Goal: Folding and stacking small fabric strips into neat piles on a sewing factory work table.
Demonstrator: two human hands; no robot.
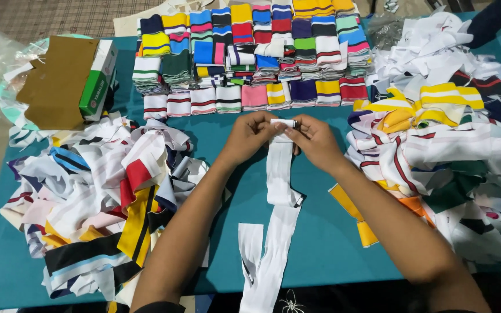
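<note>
My left hand (250,134) and right hand (314,139) pinch the folded top end of a long white ribbed knit strip (278,174), which trails back toward me over the teal worktop (320,243). Beyond my hands stand neat stacks of folded striped bands (250,58). Loose tangled strips heap to my left (100,197) and right (453,139); a cardboard box (68,81) sits far left.

Cloth bands spread across the worktop (320,232)

Folded stacks (250,52) lie at the back, loose heaps left (100,191) and right (453,145), a cardboard box (68,81) back-left, one long strip (276,191) between the heaps.
</note>
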